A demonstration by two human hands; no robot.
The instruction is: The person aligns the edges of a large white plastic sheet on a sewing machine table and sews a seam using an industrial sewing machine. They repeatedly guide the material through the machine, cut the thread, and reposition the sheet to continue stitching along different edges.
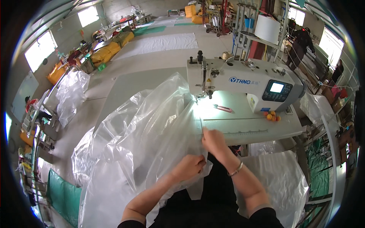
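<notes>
The machine (228,78) is standing on the counter (237,124), its needle end pointing left. The film (140,129) is lying over the counter's left part and hanging down its near side. The left hand (190,166) is holding the film's near edge; the right hand (215,141) is sitting farther forward, beside its right edge. A cutter (222,108) is lying beneath the machine's arm, left of the fruit (271,116). A spool (267,29) is standing behind.

Bright windows (40,51) glare white in the grey left wall (68,36), with another window (331,42) across the room on the right. A long pale sheet (163,43) lies on the light floor (89,106), and yellow bundles (106,53) sit beside cluttered tables (142,17) toward the back left.
</notes>
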